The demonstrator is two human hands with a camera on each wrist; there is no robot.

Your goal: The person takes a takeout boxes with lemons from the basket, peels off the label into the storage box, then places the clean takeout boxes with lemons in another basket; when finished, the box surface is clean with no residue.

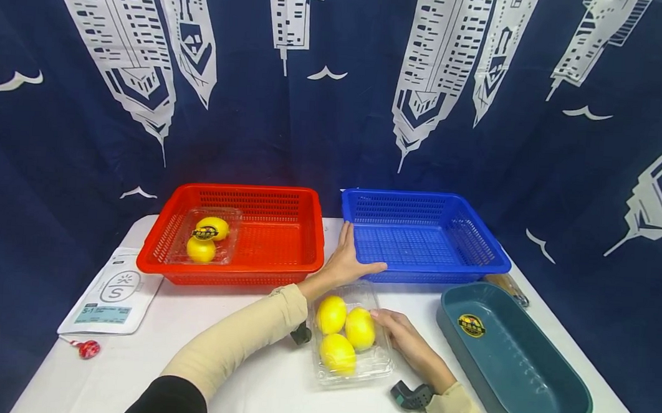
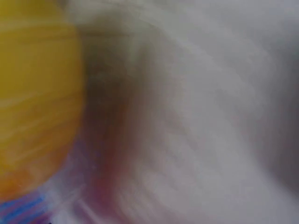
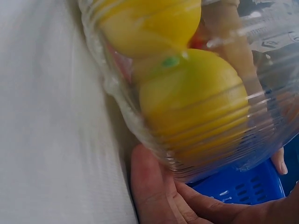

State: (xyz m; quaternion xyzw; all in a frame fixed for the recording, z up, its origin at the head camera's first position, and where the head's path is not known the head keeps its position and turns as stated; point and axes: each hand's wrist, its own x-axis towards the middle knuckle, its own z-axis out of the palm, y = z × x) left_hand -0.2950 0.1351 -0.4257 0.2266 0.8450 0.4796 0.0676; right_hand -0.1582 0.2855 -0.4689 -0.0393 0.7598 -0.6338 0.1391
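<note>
A clear plastic box (image 1: 379,364) with three lemons (image 1: 338,354) lies on the white table in front of me. My right hand (image 1: 408,344) grips its right side; in the right wrist view the fingers (image 3: 152,186) are at the box's edge, close to the tabletop, below a lemon (image 3: 194,105). Over the far end of the box, my left hand (image 1: 346,263) is held with thumb and fingers spread, near the front left corner of the blue basket (image 1: 417,276). The left wrist view is blurred, with one lemon (image 2: 37,98) at its left.
A red basket (image 1: 243,275) at back left holds another clear box with two lemons and a black-gold label (image 1: 205,233). At right stands a teal tray (image 1: 525,360) with a similar label (image 1: 472,325) inside. A white pouch (image 1: 115,292) and a red trinket (image 1: 89,349) lie left.
</note>
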